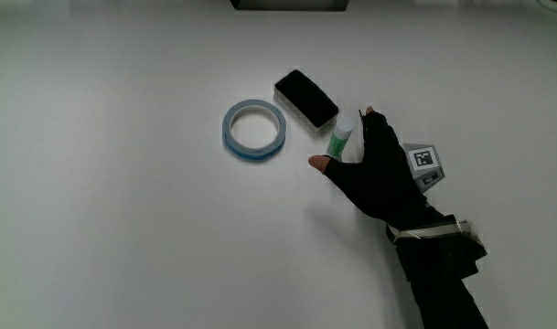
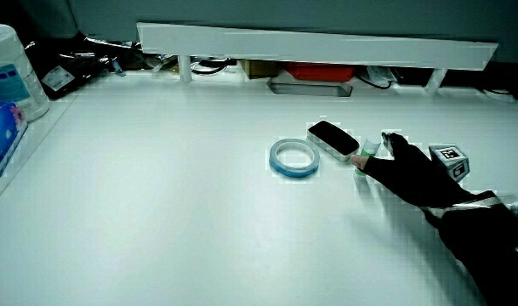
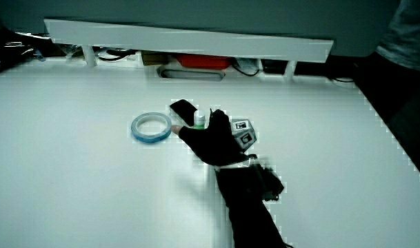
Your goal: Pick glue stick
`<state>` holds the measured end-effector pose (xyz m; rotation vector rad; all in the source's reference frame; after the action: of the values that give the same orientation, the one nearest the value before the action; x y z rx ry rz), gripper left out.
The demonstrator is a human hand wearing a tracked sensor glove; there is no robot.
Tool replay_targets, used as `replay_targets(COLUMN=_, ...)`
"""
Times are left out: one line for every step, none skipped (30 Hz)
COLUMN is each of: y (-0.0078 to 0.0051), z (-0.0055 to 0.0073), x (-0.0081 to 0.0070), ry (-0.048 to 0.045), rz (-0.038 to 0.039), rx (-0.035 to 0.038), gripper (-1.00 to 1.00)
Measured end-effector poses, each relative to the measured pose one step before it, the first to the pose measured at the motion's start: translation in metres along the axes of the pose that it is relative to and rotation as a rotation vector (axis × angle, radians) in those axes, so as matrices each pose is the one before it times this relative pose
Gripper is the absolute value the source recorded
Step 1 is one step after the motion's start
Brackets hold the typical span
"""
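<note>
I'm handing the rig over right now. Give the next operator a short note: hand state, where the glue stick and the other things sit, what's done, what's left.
Hand: the black-gloved hand is at the green glue stick with a white cap, thumb and fingers around it; a closed grip can't be confirmed.
Things: the glue stick lies on the white table, right beside the black rectangular case. The blue tape ring lies flat beside the case, apart from the glue stick.
Done: reach to the glue stick.
Left: close the grip and lift it without nudging the case.

Main view overhead, close; side views low, facing partition (image 2: 318,44); all share table (image 1: 123,228).
</note>
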<state>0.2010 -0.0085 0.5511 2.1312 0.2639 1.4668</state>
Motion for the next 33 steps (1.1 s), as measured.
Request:
replay_targets(y=0.00079, z=0.00004, x=0.00251, ry=0.01497, rz=0.01378, rx=0.01703, gripper=0.09)
replay_targets(y=-0.00138, z=0.00018, x=-0.00161, ry=-0.03048, rz=0.03622, rx=0.09252, gripper=0.12)
replay_targets(y=-0.00122, z=-0.00017, x=-0.00073, ry=0.00916, rz=0.01289, rx=0.01010, gripper=0.16)
replay_targets(y=0.00141, z=-0.00058, x=0.00643, ry=0.06574, rz=-0.05102, rx=-0.05886, gripper=0.19)
replay_targets(y=0.00062, z=0.00020, x=0.00298, ry=0.00114, rz=-0.00092, rx=0.01121, gripper=0.22)
replay_targets(y=-0.00060, z=-0.00034, x=0.00026, ry=0.00532, rz=-0.00022, rx=0.00972, gripper=0.25)
replay_targets(y=0.00020, z=-0.00062, x=0.00172, ry=0.01433, rz=0.01285, rx=0.01376, gripper=0.28)
replay_targets(y=0.00017, z=-0.00059, x=0.00173, ry=0.01433, rz=0.01285, rx=0.01376, gripper=0.31)
replay_targets(y=-0.00058, z=0.00000, x=0.00020, ry=0.00764, rz=-0.00085, rx=0.00946, gripper=0.34)
replay_targets(y=-0.00058, z=0.00001, x=0.00020, ry=0.00764, rz=-0.00085, rx=0.00946, gripper=0.38)
replay_targets(y=-0.00043, z=-0.00004, x=0.00050, ry=0.02058, rz=0.00626, rx=0.01212, gripper=0.41)
replay_targets(y=-0.00005, z=0.00049, x=0.00130, ry=-0.00329, rz=0.00205, rx=0.01002, gripper=0.44)
replay_targets(y=0.00012, z=0.00007, x=0.00158, ry=0.02064, rz=0.01011, rx=0.00441, gripper=0.47)
replay_targets(y=-0.00130, z=0.00036, x=-0.00056, ry=-0.00292, rz=-0.01281, rx=0.01241, gripper=0.50)
replay_targets(y=0.00011, z=-0.00010, x=0.00147, ry=0.01779, rz=0.02371, rx=0.00917, gripper=0.53)
replay_targets(y=-0.00076, z=0.00048, x=0.00062, ry=-0.00158, rz=-0.00863, rx=0.01145, gripper=0.56)
replay_targets(y=0.00003, z=0.00024, x=0.00127, ry=0.01243, rz=0.01028, rx=0.01196, gripper=0.59)
replay_targets(y=0.00000, z=0.00032, x=0.00149, ry=0.00379, rz=0.00574, rx=0.00366, gripper=0.63)
replay_targets(y=-0.00093, z=0.00027, x=0.00037, ry=0.00217, rz=-0.00995, rx=0.01082, gripper=0.66)
replay_targets(y=0.00014, z=0.00029, x=0.00148, ry=0.01070, rz=0.00828, rx=0.00641, gripper=0.69)
replay_targets(y=-0.00072, z=0.00036, x=-0.00086, ry=-0.01112, rz=-0.01096, rx=0.00580, gripper=0.72)
replay_targets(y=0.00077, z=-0.00011, x=0.00096, ry=0.02192, rz=0.01460, rx=-0.00239, gripper=0.75)
replay_targets(y=0.00055, z=0.00029, x=0.00152, ry=0.00326, rz=-0.00036, rx=0.00565, gripper=0.78)
replay_targets(y=-0.00047, z=0.00051, x=0.00064, ry=-0.00277, rz=-0.01200, rx=0.00708, gripper=0.81)
replay_targets(y=-0.00041, z=0.00059, x=-0.00069, ry=-0.00580, rz=-0.00468, rx=0.00549, gripper=0.84)
replay_targets(y=0.00097, z=0.00045, x=0.00148, ry=0.00603, rz=0.01770, rx=0.00461, gripper=0.87)
replay_targets(y=-0.00050, z=0.00020, x=-0.00078, ry=-0.00389, rz=0.00855, rx=0.00018, gripper=0.91)
replay_targets(y=-0.00065, z=0.00003, x=-0.00100, ry=-0.00503, rz=0.00121, rx=0.00640, gripper=0.94)
replay_targets(y=0.00021, z=-0.00002, x=0.00122, ry=-0.00252, rz=0.00381, rx=0.00446, gripper=0.97)
replay_targets(y=-0.00134, z=-0.00043, x=-0.00259, ry=-0.00275, rz=0.00234, rx=0.00292, gripper=1.00)
replay_targets(y=-0.00077, z=0.00019, x=-0.00102, ry=-0.00037, rz=0.00481, rx=-0.00240, gripper=1.00)
replay_targets(y=-0.00031, z=0.00072, x=-0.00042, ry=-0.00051, rz=0.00642, rx=0.00191, gripper=1.00)
replay_targets(y=-0.00119, z=0.00080, x=-0.00262, ry=-0.00821, rz=-0.00100, rx=0.00252, gripper=1.00)
